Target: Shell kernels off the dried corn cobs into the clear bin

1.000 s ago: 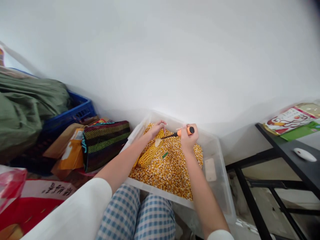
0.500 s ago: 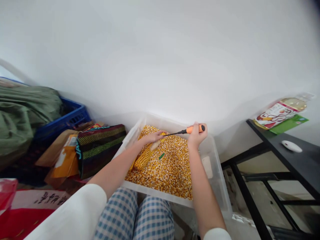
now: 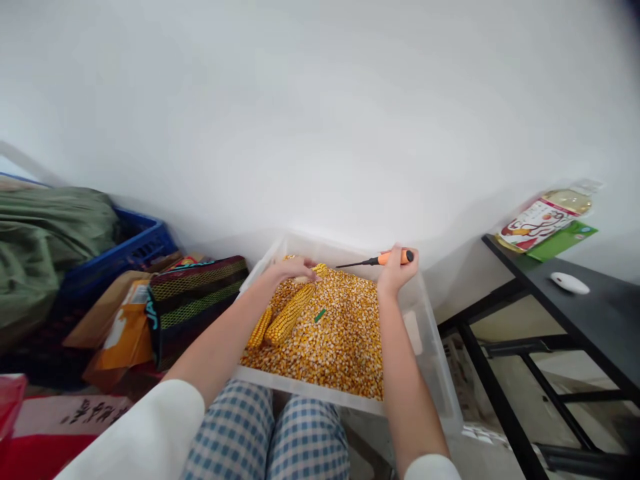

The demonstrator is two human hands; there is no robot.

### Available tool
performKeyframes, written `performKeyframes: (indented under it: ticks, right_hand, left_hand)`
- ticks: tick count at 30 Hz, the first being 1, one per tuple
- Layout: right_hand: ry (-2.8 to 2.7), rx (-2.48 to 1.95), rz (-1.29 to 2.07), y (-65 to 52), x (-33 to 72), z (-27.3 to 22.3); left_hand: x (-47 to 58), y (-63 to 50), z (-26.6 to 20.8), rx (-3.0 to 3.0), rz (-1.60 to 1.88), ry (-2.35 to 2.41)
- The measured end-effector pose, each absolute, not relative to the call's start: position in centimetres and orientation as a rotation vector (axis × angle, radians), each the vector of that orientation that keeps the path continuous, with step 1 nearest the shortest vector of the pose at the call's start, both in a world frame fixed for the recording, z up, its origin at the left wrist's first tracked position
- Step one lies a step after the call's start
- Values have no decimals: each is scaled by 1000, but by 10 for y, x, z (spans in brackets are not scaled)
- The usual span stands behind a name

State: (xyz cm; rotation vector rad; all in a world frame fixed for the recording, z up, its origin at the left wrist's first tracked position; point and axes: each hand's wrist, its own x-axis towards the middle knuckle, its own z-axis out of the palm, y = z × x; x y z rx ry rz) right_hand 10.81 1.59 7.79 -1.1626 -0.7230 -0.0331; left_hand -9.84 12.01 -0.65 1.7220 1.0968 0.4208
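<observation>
My left hand is closed around a corn cob, whose yellow tip sticks out past the fingers. In my right hand is a screwdriver with an orange and black handle, its dark shaft pointing left toward the cob with a gap between them. Two more ears of corn lie on the kernels beneath my left wrist, one partly covered by the forearm. Loose corn kernels fill much of a clear plastic bin. A small green strip rests on the kernels.
A blue crate with green cloth stands at the left, beside cardboard and a striped mesh bag. On the right, a black table holds an oil bottle and a white mouse. A white wall rises behind the bin.
My left hand has drawn back left with the cob, away from the screwdriver tip. The screwdriver has shifted slightly right. The view has turned a little, showing more of the lying ears.
</observation>
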Motion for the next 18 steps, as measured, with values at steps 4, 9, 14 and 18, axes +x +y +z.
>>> performKeyframes:
  ticks: [4,9,14,18]
  right_hand:
    - [-739,-1192,10,18,105,73]
    - [-810,-1190,89,21,95,63]
    - [-841,-1172,177,24,90,55]
    - [-849,-1198,186,26,89,49]
  left_hand:
    - [-104,122,3,1968,190,1116]
    - [-109,112,8,1880,212,998]
    - [-117,118,6,1697,161,942]
    - [-118,126,10,1863,253,956]
